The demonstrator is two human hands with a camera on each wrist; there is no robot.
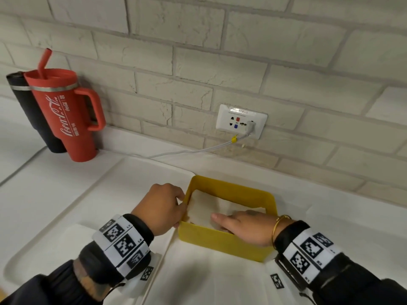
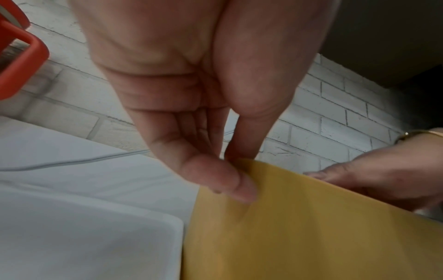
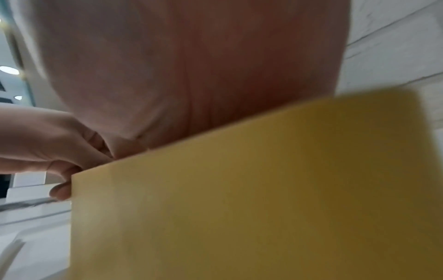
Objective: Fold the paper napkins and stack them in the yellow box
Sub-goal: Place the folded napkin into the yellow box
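Lying flat inside the box (image 1: pixel 229 241) at the frame's lower centre, the napkin (image 1: pixel 204 208) is pressed by the right hand (image 1: pixel 246 225), fingers straight, while the left hand (image 1: pixel 163 208) pinches the box's left wall, so a sideways drag could rumple the fold or tip the box.

Even, soft indoor light; head view sharp, wide-angle bend at edges.
Wrist views dimmer, noisy; yellow box (image 3: pixel 263 189) blurred close-up, soft shadows under hands.
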